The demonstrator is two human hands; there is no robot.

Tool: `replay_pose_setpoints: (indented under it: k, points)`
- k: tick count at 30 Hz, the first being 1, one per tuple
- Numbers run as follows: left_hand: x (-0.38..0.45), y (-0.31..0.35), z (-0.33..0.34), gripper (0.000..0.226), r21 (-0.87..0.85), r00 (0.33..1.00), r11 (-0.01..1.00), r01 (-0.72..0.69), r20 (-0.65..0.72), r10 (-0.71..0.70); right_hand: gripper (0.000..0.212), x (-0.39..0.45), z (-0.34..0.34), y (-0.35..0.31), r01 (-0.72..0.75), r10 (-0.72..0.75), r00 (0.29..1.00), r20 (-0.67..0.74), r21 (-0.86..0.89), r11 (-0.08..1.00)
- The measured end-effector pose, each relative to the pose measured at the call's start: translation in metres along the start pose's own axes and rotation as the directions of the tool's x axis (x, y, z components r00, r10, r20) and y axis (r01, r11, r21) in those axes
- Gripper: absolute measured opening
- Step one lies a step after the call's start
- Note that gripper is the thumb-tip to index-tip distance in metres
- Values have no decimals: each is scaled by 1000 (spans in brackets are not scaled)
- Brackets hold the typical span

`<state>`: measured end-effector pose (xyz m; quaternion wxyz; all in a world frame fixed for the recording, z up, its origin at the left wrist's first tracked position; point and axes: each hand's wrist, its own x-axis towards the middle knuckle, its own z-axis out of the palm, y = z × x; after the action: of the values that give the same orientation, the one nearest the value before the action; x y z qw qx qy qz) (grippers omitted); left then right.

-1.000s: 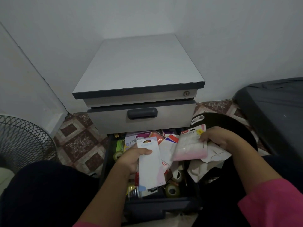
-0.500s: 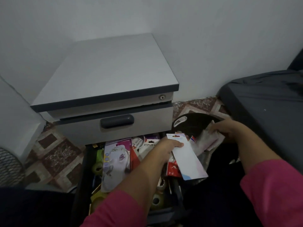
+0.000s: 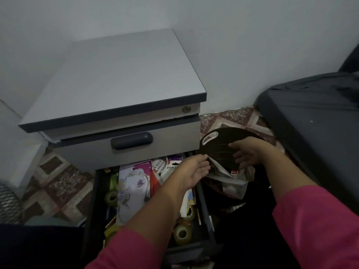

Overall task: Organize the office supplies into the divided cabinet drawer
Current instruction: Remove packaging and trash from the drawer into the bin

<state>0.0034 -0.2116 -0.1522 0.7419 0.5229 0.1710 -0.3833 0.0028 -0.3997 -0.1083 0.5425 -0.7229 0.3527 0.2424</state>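
Observation:
The dark lower drawer (image 3: 202, 200) of the grey cabinet (image 3: 116, 78) stands pulled out, crowded with packets, a staples pack (image 3: 172, 167) and tape rolls (image 3: 182, 234). My left hand (image 3: 194, 172) reaches right across the drawer's edge and pinches the end of a white packet (image 3: 218, 167), which lies toward a heap of packets (image 3: 236, 181) on the floor. A black round tray (image 3: 219, 148) sits behind that heap. My right hand (image 3: 250, 152) hovers over the tray with fingers spread and loosely bent, holding nothing.
The upper drawer with its dark handle (image 3: 132, 140) is closed. A dark mattress (image 3: 320, 123) fills the right side. A fan grille (image 3: 7, 202) shows at the far left. Patterned floor tiles (image 3: 58, 181) lie either side of the cabinet.
My left hand carried the white packet rightward out over the drawer's edge to the heap. My right hand let go of its pink packet and now hovers over the tray. My view turned right.

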Motion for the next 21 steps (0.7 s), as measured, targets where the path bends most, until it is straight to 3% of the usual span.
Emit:
replay_pose_setpoints:
  k: [4,8,10,12,15,17,21]
  points:
    - [-27,4,-45,38,-70,998,995,-71,-8,70,41,-5,31,1,35,-29,998,63,-95,995]
    - [-54,5,-101,24,-31,979,984,-174,-112,169,33,-18,70,1,106,-94,987,132,-85,991]
    - [-63,6,-124,19,63,931,966,-252,-257,260,30,-28,93,3,142,-127,981,150,-97,985]
    - [-63,4,-151,17,219,822,930,-296,-437,365,27,-36,116,8,163,-138,975,173,-141,977]
    - [-58,-8,-191,27,543,627,826,-152,-592,506,25,-42,150,23,193,-145,973,178,-294,936]
    - [-54,-23,-211,27,688,550,726,3,-607,574,28,-41,169,34,232,-181,970,163,-394,889]
    - [-49,-42,-224,35,760,597,636,136,-575,559,42,-40,196,52,270,-239,963,126,-416,868]
